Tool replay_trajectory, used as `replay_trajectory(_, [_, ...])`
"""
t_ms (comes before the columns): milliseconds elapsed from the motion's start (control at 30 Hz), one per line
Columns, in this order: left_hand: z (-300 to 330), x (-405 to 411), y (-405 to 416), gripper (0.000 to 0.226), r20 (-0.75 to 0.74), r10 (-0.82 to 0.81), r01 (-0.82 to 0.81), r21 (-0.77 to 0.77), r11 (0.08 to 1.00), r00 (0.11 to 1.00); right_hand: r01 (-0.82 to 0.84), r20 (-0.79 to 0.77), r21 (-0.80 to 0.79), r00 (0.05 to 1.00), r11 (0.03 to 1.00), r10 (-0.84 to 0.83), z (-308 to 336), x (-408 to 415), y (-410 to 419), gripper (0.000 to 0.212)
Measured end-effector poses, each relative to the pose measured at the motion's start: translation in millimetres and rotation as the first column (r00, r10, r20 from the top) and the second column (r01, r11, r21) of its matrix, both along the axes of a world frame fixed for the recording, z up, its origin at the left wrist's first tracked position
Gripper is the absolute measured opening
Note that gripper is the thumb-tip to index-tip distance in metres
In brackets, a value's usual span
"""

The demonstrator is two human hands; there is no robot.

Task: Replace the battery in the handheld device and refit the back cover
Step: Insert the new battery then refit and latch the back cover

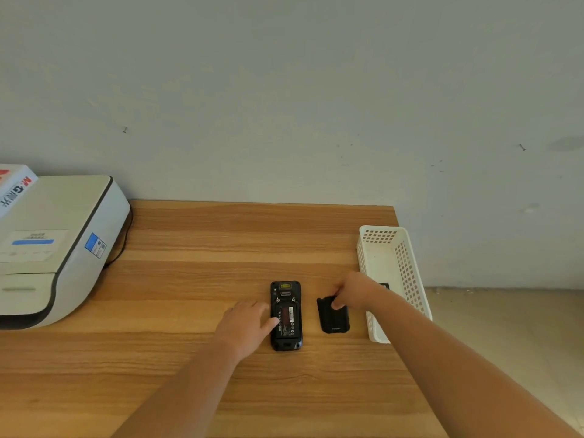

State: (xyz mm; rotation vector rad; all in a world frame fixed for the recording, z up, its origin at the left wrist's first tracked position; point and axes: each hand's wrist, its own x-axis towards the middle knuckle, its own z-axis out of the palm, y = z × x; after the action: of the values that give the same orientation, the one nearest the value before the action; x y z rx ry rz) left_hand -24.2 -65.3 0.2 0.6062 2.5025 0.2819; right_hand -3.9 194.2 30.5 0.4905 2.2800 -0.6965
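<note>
Black cover (334,317) lies on the bench (196,279), its top end pinched by the right hand (354,290). Left hand (246,325), fingers straight, presses the device (286,316) at centre frame, battery (287,319) showing. White basket (407,270) stands at right, printer (53,245) at left.

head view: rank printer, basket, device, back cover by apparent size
1. printer, cut by the frame edge
2. basket
3. device
4. back cover, partly under the right hand, so its margin below the device is unsure
</note>
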Motion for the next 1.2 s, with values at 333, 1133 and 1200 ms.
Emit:
replay_trajectory(333, [1.3,-3.7,-19.6,0.053,0.045,0.126,-0.128,0.038,0.991,0.991,0.184,-0.106,-0.401,0.964,0.897,-0.245,16.7,-30.7,-43.9,0.029])
replay_trajectory(1133, [-9.8,-10.3,-19.9,0.032,0.129,0.151,-0.163,0.087,0.983,0.980,0.110,-0.065,-0.264,0.989,0.958,-0.132,-31.2,-26.7,-75.4,0.035])
replay_trajectory(1200, [-11.2,-11.0,-17.7,0.033,0.126,0.150,-0.161,0.083,0.984,0.981,0.105,-0.082,-0.259,0.988,0.960,-0.130,-32.8,-24.5,-74.3,0.034])
